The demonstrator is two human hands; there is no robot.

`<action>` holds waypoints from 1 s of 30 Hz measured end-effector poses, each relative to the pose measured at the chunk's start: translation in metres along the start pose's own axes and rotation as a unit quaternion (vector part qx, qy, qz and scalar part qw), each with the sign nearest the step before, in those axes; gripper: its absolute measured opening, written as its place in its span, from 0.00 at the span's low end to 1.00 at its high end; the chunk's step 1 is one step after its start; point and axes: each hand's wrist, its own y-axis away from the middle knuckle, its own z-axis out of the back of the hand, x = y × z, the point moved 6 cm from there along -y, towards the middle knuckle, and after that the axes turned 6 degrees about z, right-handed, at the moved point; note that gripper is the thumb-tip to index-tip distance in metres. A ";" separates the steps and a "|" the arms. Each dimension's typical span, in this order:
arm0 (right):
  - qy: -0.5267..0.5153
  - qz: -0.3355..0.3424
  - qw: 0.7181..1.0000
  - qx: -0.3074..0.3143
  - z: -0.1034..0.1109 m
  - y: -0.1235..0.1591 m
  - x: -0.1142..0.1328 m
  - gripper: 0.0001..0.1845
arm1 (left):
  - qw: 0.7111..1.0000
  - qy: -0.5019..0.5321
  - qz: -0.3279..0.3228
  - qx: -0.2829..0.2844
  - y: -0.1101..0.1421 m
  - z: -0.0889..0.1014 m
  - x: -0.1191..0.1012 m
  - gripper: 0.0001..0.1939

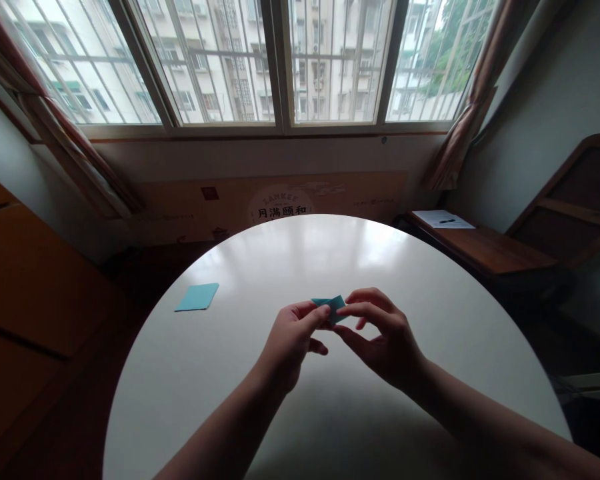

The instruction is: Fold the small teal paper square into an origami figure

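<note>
A small folded piece of teal paper (333, 307) is held above the round white table (330, 413) between both hands. My left hand (291, 343) pinches its left side with thumb and forefinger. My right hand (383, 337) pinches its right side, fingers curled over the top. A second flat sheet of teal paper (198, 297) lies on the table near its left edge, well apart from both hands.
A wooden side table (485, 247) at the right carries a white sheet and a pen (443, 220). A printed cardboard panel (280, 203) leans under the barred window (280, 60). Wooden furniture (25, 300) stands at the left, curtains at both sides.
</note>
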 end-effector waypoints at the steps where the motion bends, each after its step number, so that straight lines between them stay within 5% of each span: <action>1: -0.023 -0.032 0.999 -0.004 0.000 0.001 -0.005 0.13 | 1.000 0.004 0.003 0.001 0.000 0.000 0.001 0.16; 5: -0.151 -0.204 0.967 -0.012 -0.004 0.008 -0.028 0.18 | 1.000 -0.007 -0.004 0.004 0.000 -0.001 0.001 0.14; 9: -0.230 -0.268 0.935 -0.009 -0.009 0.011 -0.033 0.12 | 0.999 -0.034 -0.017 0.015 0.000 -0.005 0.000 0.14; 30: -0.123 -0.143 0.982 -0.011 -0.003 0.013 -0.019 0.04 | 1.000 -0.015 0.005 -0.003 0.000 -0.007 0.003 0.16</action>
